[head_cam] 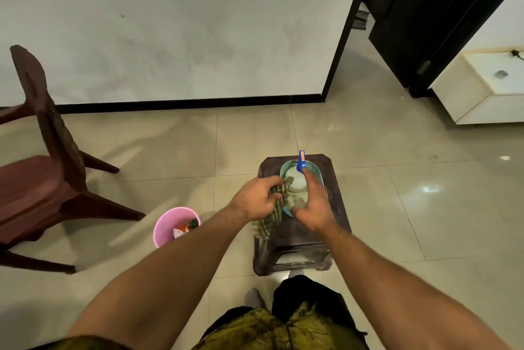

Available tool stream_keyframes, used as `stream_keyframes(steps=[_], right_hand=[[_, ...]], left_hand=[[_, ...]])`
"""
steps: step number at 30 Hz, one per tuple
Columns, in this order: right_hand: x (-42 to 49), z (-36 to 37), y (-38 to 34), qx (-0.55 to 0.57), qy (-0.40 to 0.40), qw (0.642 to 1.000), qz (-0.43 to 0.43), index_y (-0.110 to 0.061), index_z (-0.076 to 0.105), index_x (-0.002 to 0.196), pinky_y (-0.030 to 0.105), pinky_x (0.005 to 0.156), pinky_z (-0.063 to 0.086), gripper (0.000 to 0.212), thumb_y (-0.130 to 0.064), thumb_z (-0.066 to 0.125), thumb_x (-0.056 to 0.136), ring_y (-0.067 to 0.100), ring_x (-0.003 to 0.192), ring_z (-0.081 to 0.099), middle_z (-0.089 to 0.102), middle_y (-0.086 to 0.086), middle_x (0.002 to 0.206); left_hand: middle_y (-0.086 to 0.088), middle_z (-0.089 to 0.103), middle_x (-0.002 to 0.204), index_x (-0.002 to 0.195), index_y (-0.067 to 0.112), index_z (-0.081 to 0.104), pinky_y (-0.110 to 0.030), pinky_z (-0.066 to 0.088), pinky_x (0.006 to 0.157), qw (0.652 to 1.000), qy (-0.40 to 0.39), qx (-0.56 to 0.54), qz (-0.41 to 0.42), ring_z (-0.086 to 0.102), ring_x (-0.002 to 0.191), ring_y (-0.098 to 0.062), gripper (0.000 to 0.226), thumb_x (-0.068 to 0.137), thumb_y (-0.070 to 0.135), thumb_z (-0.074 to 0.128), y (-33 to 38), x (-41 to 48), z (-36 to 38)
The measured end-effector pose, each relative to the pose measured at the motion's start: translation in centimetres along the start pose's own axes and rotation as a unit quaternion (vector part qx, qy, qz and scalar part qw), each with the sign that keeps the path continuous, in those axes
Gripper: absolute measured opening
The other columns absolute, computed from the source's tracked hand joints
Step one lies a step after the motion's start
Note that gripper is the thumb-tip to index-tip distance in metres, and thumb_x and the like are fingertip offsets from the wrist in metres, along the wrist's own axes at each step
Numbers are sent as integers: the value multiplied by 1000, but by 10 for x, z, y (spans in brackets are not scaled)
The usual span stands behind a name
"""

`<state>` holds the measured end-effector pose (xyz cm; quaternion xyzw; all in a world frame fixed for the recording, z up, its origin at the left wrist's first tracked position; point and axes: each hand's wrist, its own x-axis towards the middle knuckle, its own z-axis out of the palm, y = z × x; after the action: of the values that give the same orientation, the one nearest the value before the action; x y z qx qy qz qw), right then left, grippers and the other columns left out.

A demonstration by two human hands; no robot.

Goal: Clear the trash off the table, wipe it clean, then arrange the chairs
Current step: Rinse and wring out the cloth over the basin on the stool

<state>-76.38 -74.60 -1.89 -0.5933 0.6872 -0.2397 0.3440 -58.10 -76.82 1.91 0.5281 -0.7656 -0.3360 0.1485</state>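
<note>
A small dark stool [326, 168] stands on the tiled floor in front of me and carries a teal basin [286, 169] with pale water. A white bottle with a blue cap [301, 162] stands in the basin. My left hand [259, 198] is closed on a green checked cloth [273, 215] that hangs down over the stool's left edge. My right hand [313, 205] reaches over the basin with fingers apart, its fingertips near the bottle's blue cap. A pink bin [167, 226] with wrappers inside sits on the floor to the left of the stool.
A dark red plastic chair [42, 179] stands at the left, turned sideways. A white wall with a black skirting runs behind. A black door [425, 9] is at the upper right and a white cabinet [482, 91] beside it.
</note>
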Motion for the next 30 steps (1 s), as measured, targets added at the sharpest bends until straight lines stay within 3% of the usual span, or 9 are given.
stream_keyframes(steps=[2,5,7,10,13,17,22,27,30], right_hand=[[8,-14,-14,-9,-89,994,-62,-31,37,149,40,116,35,94,-13,76,66,21,140,34,38,1,152],[17,-25,-34,-34,-174,977,-119,-23,58,130,36,101,49,68,-12,76,66,17,116,58,61,-1,125],[19,-34,-43,-84,-196,972,-98,-15,68,117,35,93,53,45,-12,77,73,18,102,64,69,1,109],[18,-44,-46,-17,-193,981,-34,-7,73,96,37,84,54,17,-12,78,80,18,86,65,72,10,94],[17,-47,-41,65,-168,983,22,0,70,92,39,84,56,12,-5,75,82,20,82,66,71,13,88],[18,-55,-40,130,-187,969,94,-7,72,89,39,89,55,4,-5,70,86,24,92,69,74,9,92],[16,-67,-35,263,-154,930,205,-7,66,88,38,81,53,18,-16,55,99,18,77,65,71,5,83],[7,-42,-28,371,-76,877,296,-4,61,112,40,74,58,20,-15,47,104,26,88,70,73,13,99],[3,-30,-29,435,-21,830,349,-1,58,106,36,57,59,14,-9,46,104,25,79,69,70,15,92]], left_hand=[[-3,72,104,118,21,62,-36,51,85,996,-59,59,36,65,93,-22,23,95,18,58,5,4,-14],[0,70,112,126,26,60,-37,48,87,985,-110,120,62,62,99,-20,31,96,20,56,11,9,-29],[3,69,114,131,29,57,-36,47,89,982,-121,129,58,60,102,-18,33,98,24,55,12,10,-36],[2,66,105,125,23,57,-36,50,86,988,-119,97,14,62,98,-19,32,95,35,62,4,10,-42],[6,63,100,116,20,62,-31,50,83,986,-151,66,-19,59,92,-13,41,83,41,76,-4,8,-41],[5,68,94,106,16,70,-25,47,76,980,-187,39,-62,62,88,-13,21,86,23,75,-13,8,-36],[2,69,83,107,3,70,-15,50,63,955,-88,-226,-172,64,74,-9,14,94,7,66,-16,15,-40],[-4,69,102,112,9,67,-28,50,88,959,65,-169,-218,64,99,-20,18,96,11,60,-17,23,-12],[-11,68,116,119,7,62,-30,50,88,931,73,-160,-321,62,101,-23,30,96,27,61,-8,15,10]])
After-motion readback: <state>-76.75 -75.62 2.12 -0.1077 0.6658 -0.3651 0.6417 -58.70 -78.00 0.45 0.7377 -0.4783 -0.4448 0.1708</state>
